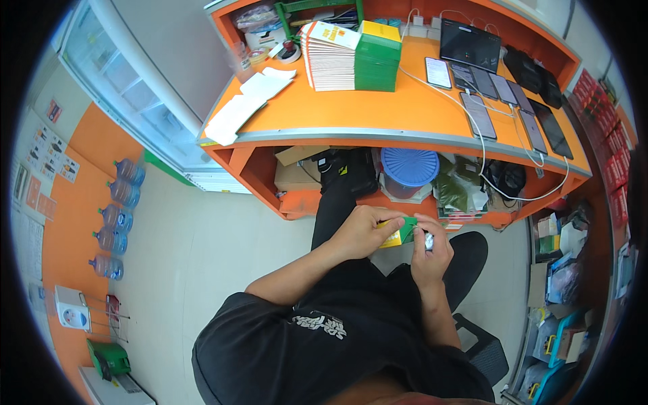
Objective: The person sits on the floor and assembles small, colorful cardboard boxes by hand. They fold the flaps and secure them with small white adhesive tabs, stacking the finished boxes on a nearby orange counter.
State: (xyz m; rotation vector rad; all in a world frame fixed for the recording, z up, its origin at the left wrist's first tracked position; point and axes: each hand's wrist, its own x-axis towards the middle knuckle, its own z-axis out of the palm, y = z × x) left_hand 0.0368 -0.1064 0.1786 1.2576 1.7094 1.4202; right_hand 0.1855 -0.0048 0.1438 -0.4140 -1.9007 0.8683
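Note:
Above my lap I hold a small yellow-and-green cardboard box (408, 231) between both hands. My left hand (362, 233) is closed around its yellow left side, with the thumb along the top. At the green right end, the bent fingers of my right hand (432, 255) pinch the box's edge. A small silvery-white object (429, 241) shows among the right hand's fingers; it is too small to name. The hands cover much of the box. On the orange counter ahead stands a long stack of folded cartons (337, 64) beside green-and-yellow boxes (379, 61).
White paper sheets (236, 116) lie at the counter's left. Several phones (478, 115) with white cables and a tablet (470, 46) rest at its right. Below are a blue-lidded tub (410, 167) and a black bag (347, 172). Water bottles (113, 239) line the left wall.

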